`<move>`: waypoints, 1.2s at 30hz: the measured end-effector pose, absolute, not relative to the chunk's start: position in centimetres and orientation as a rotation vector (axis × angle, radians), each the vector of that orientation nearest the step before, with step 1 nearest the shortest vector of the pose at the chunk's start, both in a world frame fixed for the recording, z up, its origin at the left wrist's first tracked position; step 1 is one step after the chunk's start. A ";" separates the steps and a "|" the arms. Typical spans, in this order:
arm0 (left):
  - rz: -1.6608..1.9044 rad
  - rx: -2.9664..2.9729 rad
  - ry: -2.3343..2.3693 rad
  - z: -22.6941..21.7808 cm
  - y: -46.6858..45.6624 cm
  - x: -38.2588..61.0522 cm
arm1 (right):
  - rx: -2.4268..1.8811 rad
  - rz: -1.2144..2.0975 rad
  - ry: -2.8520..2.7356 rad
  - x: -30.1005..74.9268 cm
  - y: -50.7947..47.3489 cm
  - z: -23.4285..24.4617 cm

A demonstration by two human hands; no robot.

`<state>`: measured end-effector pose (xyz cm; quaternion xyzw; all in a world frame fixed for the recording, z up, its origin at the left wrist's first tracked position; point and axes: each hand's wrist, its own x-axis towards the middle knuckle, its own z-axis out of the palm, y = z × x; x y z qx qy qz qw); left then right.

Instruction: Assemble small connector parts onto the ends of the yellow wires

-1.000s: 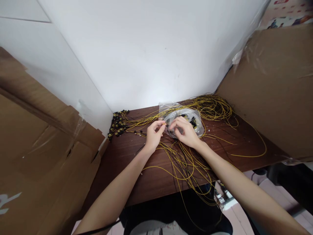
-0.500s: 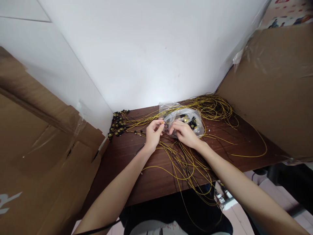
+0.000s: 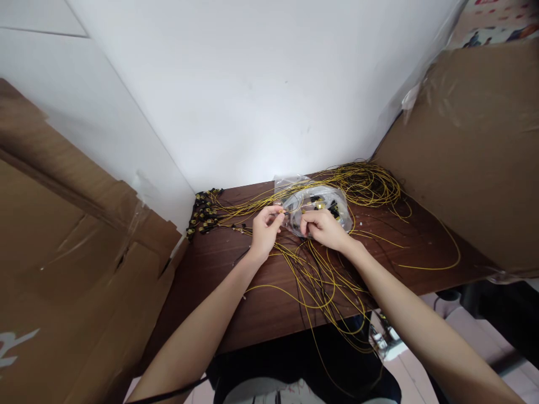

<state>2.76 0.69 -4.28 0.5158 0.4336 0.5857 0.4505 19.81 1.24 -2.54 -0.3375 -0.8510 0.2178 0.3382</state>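
Note:
My left hand [image 3: 265, 229] pinches a small yellow piece with a thin black wire beside it, between thumb and forefinger. To its right, my right hand [image 3: 322, 227] is over a clear plastic bag [image 3: 343, 221], its fingers curled down into a pinch. Whatever those fingertips hold is hidden. Small black and yellow connectors [image 3: 334, 209] show inside the bag. Loose yellow and black wires [image 3: 332, 280] spread below both hands and hang over the table's front edge.
Wired black and yellow parts [image 3: 206, 213] lie in a cluster at the table's left end. A coiled wire bundle [image 3: 366, 182] sits at the back right. Cardboard boxes [image 3: 84, 252] flank the brown table [image 3: 202, 292], and a white wall [image 3: 252, 101] stands behind.
My right hand has shifted slightly right, away from my left hand, and its fingers have curled in more. The left hand stays put with its pinch.

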 end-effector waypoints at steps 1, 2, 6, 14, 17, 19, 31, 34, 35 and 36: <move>1.447 1.275 1.071 -4.3 0.7 2.8 | -0.878 0.572 -2.233 19.8 1.2 -2.5; 1.445 1.275 1.070 -4.3 0.7 2.8 | -0.879 0.572 -2.251 19.8 1.2 -2.5; 1.446 1.272 1.072 -4.4 0.7 2.8 | -0.864 0.570 -2.293 19.7 1.2 -2.5; 1.442 1.285 1.072 -4.3 0.7 2.8 | -0.784 0.559 -2.345 19.8 1.3 -2.8; 1.441 1.285 1.072 -4.3 0.7 2.8 | -0.788 0.557 -2.370 19.8 1.3 -2.9; 1.442 1.281 1.070 -4.2 0.7 2.8 | -0.792 0.570 -2.380 19.8 1.3 -2.9; 1.434 1.289 1.073 -4.4 0.8 2.8 | -0.814 0.620 -2.407 20.0 1.2 -2.6; 1.431 1.293 1.072 -4.3 0.7 2.8 | -0.824 0.635 -2.406 20.0 1.2 -2.6; 1.430 1.294 1.073 -4.3 0.7 2.8 | -0.827 0.635 -2.404 20.0 1.2 -2.6; 1.428 1.294 1.075 -4.3 0.7 2.8 | -0.829 0.633 -2.403 20.0 1.3 -2.6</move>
